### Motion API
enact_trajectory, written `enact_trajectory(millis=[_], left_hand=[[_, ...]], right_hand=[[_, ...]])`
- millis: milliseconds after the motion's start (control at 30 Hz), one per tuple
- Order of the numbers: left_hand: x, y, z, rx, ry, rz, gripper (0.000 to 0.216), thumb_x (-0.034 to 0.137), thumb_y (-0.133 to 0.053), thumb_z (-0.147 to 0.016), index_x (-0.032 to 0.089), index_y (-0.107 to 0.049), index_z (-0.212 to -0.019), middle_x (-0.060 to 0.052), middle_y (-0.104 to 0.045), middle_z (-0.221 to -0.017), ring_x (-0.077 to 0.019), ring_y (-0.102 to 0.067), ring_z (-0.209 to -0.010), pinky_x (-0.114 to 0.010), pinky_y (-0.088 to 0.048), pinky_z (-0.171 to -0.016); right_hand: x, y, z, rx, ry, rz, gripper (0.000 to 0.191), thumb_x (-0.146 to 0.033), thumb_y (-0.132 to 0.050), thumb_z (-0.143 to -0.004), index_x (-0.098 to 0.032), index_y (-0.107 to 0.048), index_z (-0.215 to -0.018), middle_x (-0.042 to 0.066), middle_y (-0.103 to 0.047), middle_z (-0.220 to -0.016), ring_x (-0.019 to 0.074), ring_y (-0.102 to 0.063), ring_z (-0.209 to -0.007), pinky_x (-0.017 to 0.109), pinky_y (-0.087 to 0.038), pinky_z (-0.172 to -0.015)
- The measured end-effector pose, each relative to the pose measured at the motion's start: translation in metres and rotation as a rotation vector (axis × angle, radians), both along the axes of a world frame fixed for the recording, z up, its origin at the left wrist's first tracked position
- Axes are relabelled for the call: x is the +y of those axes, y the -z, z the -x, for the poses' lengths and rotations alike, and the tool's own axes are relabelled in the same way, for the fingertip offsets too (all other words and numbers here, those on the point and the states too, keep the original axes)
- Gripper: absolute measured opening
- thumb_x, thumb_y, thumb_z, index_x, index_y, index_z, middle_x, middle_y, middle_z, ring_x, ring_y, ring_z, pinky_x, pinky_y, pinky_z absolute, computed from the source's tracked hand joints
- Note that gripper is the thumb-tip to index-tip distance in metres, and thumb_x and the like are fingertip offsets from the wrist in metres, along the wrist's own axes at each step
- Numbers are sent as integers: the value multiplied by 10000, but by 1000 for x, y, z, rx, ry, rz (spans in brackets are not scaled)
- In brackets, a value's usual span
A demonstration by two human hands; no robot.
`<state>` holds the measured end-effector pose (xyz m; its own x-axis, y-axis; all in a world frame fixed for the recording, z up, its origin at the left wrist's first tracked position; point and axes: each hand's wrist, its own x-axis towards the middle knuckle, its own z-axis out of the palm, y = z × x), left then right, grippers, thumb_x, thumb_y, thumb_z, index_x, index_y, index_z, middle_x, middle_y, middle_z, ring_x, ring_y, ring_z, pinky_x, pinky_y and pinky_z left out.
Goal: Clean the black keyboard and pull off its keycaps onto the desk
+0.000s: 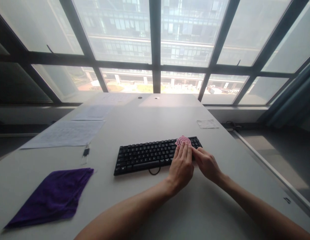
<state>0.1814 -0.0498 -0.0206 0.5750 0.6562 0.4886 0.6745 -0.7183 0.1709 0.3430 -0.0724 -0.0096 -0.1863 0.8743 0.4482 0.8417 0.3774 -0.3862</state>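
At centre-right of the frame, a pink disc [182, 139] shows over the right part of a black keyboard [145, 155] on the bench [150, 123]. The left hand [181, 166] lays straight fingers against it; the right hand [207, 164] curls just beside; I cannot tell their grip.

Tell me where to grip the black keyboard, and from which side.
The black keyboard is probably best gripped at its left short end, coming from the left, fingers across both long edges: that end is uncovered, while the pink disc sits over its right part, the left hand on it and the right hand close by.
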Motion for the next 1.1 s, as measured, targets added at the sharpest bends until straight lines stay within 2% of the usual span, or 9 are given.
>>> enact_trajectory(millis=[300,467,633,733,800,833,900,1000,1100], left_hand=[[4,3,-1,81,-18,25,666,252,-416,-926,19,-269,-1532,-195,-246,-1609,-295,-152,-1515,-465,-198,-1229],[1,2,-2,85,-15,-14,643,241,-393,-941,0,-275,-1525,-213,-255,-1600,-304,-156,-1512,-464,-206,-1225],[-12,-1,-2,109,12,-53,606,207,-370,-953,-26,-291,-1508,-228,-235,-1600,-314,-133,-1510,-451,-207,-1226],[-27,-5,-2,126,99,-96,588,189,-345,-970,-28,-280,-1512,-226,-205,-1608,-313,-112,-1511,-433,-194,-1233],[-38,-8,-3,135,163,-112,582,202,-337,-983,-21,-275,-1516,-222,-203,-1610,-316,-116,-1510,-428,-190,-1235],[-41,-8,-4,138,182,-113,579,211,-335,-988,-18,-277,-1517,-221,-206,-1609,-317,-123,-1509,-429,-190,-1236],[-46,-9,-4,142,195,-107,575,220,-337,-993,-15,-285,-1515,-225,-215,-1605,-323,-140,-1505,-433,-195,-1235],[-44,-5,-5,139,175,-94,577,204,-343,-984,-25,-286,-1510,-235,-233,-1597,-339,-142,-1500,-451,-209,-1227],[-40,1,-5,131,128,-79,599,187,-357,-964,-35,-264,-1514,-244,-252,-1589,-352,-135,-1497,-478,-219,-1217]], right_hand=[[19,20,-12,-32,114,-65,435,-300,-348,-1036,-157,-580,-1375,94,-642,-879,233,-597,-833,348,-503,-775],[19,17,-10,-50,85,-88,433,-304,-349,-1036,-175,-588,-1373,96,-644,-868,244,-573,-834,367,-492,-782],[12,14,-14,-29,127,-121,408,-292,-373,-1031,-160,-597,-1345,100,-643,-872,256,-562,-846,391,-479,-791],[-3,16,-21,40,48,-99,328,-276,-402,-1025,-178,-645,-1222,91,-631,-875,244,-555,-835,372,-478,-765],[-16,19,-25,66,-10,-91,266,-256,-414,-1020,-179,-669,-1012,74,-601,-809,231,-538,-787,355,-465,-721],[-22,20,-27,75,-29,-90,264,-253,-423,-1017,-185,-650,-901,65,-580,-770,224,-523,-754,347,-455,-695],[-32,22,-28,77,-66,-79,273,-237,-423,-1016,-189,-614,-826,66,-576,-768,220,-519,-758,346,-453,-700],[-36,23,-27,39,-57,-52,253,-225,-428,-1016,-182,-645,-893,70,-581,-786,224,-522,-782,355,-452,-722],[-34,22,-27,21,1,-66,255,-231,-434,-1018,-186,-670,-1103,65,-590,-802,225,-528,-782,362,-455,-735]])
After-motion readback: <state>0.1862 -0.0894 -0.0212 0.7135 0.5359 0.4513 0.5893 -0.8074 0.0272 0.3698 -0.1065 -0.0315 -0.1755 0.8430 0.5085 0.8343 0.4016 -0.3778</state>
